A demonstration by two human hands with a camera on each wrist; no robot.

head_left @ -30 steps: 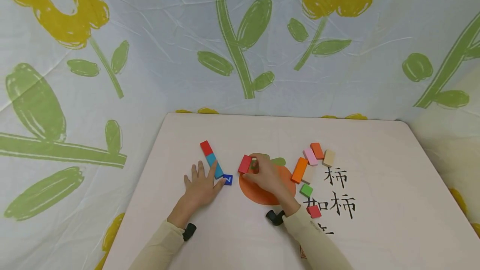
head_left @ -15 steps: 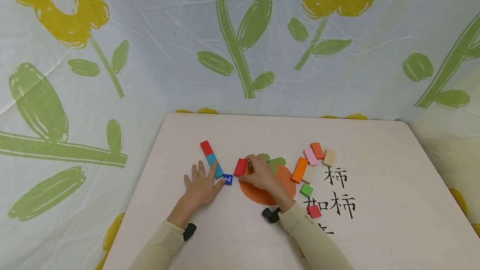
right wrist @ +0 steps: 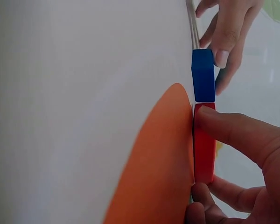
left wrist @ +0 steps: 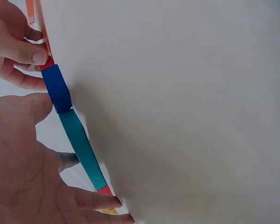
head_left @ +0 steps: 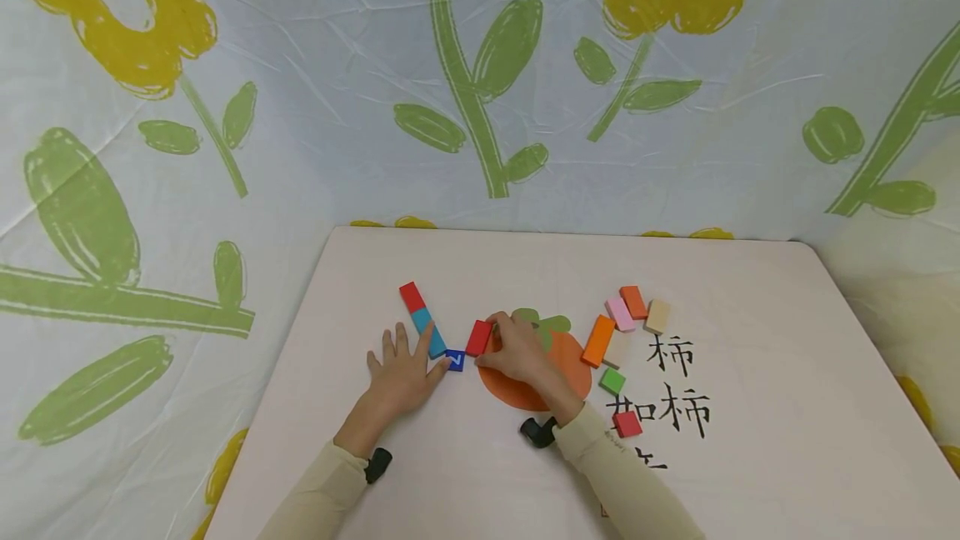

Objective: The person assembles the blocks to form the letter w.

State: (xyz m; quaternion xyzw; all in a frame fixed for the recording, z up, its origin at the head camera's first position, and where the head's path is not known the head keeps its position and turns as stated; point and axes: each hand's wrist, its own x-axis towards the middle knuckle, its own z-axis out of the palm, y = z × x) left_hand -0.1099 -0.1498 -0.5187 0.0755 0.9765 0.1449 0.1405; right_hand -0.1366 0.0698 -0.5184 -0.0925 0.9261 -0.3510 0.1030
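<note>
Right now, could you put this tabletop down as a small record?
Left hand: fingers spread, thumb against a dark-blue block, index finger at a light-blue block
Right hand: pinching a rectangular red block near the dark-blue one
Beyond light-blue block: another red block
Right-side group: orange block, pink block, orange-red block, green block, square red block, two beige blocks
Tabletop print: orange persimmon, black Chinese characters
Backdrop: cloth with yellow flowers

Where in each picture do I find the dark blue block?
Head: dark blue block, below centre, slightly left.
Left wrist: dark blue block, left side, a little above the middle.
Right wrist: dark blue block, right of centre, upper half.
Shared landmark: the red block in the right hand.
</note>
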